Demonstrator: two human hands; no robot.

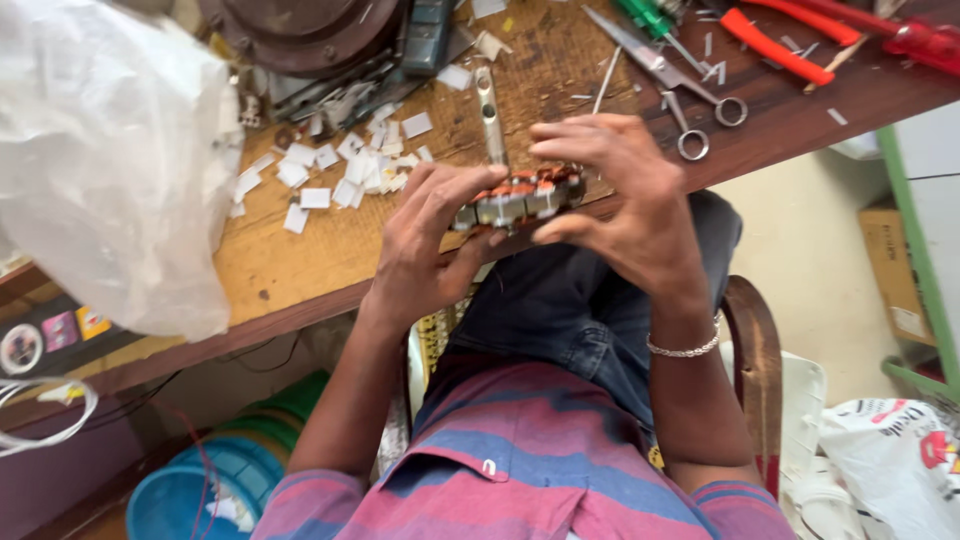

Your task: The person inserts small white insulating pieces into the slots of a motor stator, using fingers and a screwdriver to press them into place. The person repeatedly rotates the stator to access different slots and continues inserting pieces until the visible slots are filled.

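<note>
Both hands hold a round motor stator (516, 197) with copper windings and a grey metal core, at the front edge of a wooden workbench (290, 260). My left hand (425, 245) grips its left side with fingers curled over the top. My right hand (625, 205) covers its right side, thumb underneath. A silver bracelet (685, 350) sits on the right wrist. Small white paper slips (335, 170) lie scattered on the bench to the left of the hands.
A large clear plastic bag (100, 150) fills the left. Scissors (680, 85), red-handled pliers (790, 35), a green screwdriver (645, 15) and a thin metal strip (488, 110) lie behind the hands. A round motor housing (300, 35) stands at the back. Blue tubs (205, 490) sit under the bench.
</note>
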